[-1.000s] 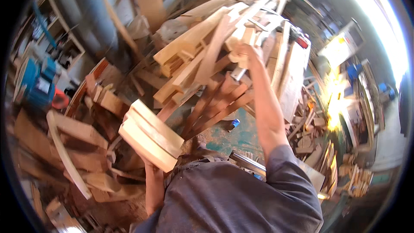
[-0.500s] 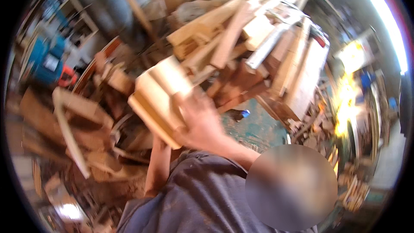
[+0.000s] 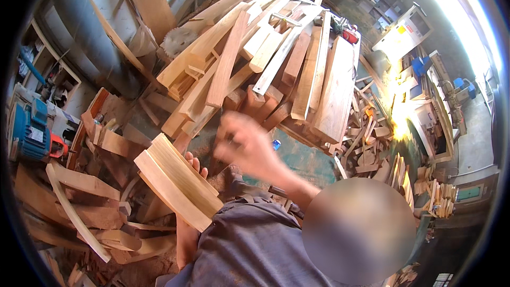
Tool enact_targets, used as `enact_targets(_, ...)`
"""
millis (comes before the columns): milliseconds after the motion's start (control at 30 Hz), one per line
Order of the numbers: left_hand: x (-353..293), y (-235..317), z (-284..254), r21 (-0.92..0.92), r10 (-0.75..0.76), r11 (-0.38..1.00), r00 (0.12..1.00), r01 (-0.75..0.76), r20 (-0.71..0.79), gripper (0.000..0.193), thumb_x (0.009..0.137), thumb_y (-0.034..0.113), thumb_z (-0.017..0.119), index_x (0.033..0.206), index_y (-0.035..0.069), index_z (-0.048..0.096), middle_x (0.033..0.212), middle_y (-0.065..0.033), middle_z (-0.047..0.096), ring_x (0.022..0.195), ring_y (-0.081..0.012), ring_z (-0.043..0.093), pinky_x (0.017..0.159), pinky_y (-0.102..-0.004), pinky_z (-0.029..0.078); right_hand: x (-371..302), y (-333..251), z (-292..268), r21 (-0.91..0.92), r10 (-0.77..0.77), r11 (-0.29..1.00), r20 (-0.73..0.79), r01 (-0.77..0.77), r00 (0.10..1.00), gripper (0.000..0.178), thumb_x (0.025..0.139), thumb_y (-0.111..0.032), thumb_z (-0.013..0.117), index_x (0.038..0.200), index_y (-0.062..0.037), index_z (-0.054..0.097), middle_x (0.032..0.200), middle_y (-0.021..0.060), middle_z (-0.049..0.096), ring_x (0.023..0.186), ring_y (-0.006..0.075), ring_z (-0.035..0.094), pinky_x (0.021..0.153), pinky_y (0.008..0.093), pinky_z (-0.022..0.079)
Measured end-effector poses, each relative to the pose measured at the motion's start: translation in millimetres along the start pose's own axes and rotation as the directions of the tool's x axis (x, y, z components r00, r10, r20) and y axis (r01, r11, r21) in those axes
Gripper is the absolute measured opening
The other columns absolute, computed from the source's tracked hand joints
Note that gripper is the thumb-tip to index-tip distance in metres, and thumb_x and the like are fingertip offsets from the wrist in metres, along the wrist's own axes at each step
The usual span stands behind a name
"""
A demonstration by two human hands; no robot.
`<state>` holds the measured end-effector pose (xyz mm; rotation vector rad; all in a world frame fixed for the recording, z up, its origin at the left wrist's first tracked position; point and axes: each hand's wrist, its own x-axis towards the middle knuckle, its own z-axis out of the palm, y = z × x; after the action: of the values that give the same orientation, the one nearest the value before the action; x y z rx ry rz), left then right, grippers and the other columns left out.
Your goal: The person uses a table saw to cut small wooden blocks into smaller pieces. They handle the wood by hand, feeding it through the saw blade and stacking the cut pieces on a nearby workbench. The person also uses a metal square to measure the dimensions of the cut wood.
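A short pale block of wood (image 3: 178, 180) with a lengthwise step lies across my left hand (image 3: 197, 165), close to my body. I cannot tell whether it is one piece or two laid together. Fingertips of that hand curl up past the block's far edge; the palm is hidden beneath. My right hand (image 3: 243, 141) is apart from the block, to its right, in front of the stacked lumber. It is smeared by motion, so its fingers and anything in them cannot be made out.
Stacked lumber (image 3: 228, 64) lies ahead on a green surface (image 3: 305, 158), with a metal ruler (image 3: 284, 53) on top. A round saw blade (image 3: 179, 41) is behind it. A blue motor (image 3: 33, 133) and wood offcuts (image 3: 87, 183) are at left, more scraps (image 3: 366, 154) at right.
My right hand has come off the block and moved apart from it. The block has moved down and left, nearer my body, with my left hand under it. The view has shifted.
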<state>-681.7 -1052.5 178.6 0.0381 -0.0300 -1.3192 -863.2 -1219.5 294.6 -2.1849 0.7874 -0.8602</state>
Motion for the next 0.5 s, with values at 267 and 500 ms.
enact_targets(267,12,-7,5,-0.020,-0.024,0.999,0.995,0.026,0.092,0.065,0.108,0.048,0.041,0.161,0.011,0.030,0.166,-0.0166,0.029,0.153,-0.0323,0.032,0.127,-0.0556,0.020,130,178,-134,-0.369,0.597,0.536,-0.471,-0.759,0.650,0.089,0.083,-0.042,0.080,0.147,0.0050,0.042,0.142,0.0314,0.051,0.135,0.0396,0.051,0.112,0.0472,0.043)
enact_targets(500,6,-5,17,-0.028,0.064,0.998,0.997,-0.063,0.034,0.063,0.111,0.045,0.033,0.162,0.009,0.025,0.167,-0.0166,0.028,0.153,-0.0340,0.030,0.128,-0.0555,0.019,146,224,-137,-0.109,0.673,0.594,-0.476,-0.797,0.566,0.064,0.077,-0.031,0.078,0.124,0.0067,0.058,0.108,0.0209,0.070,0.102,0.0346,0.068,0.091,0.0434,0.054)
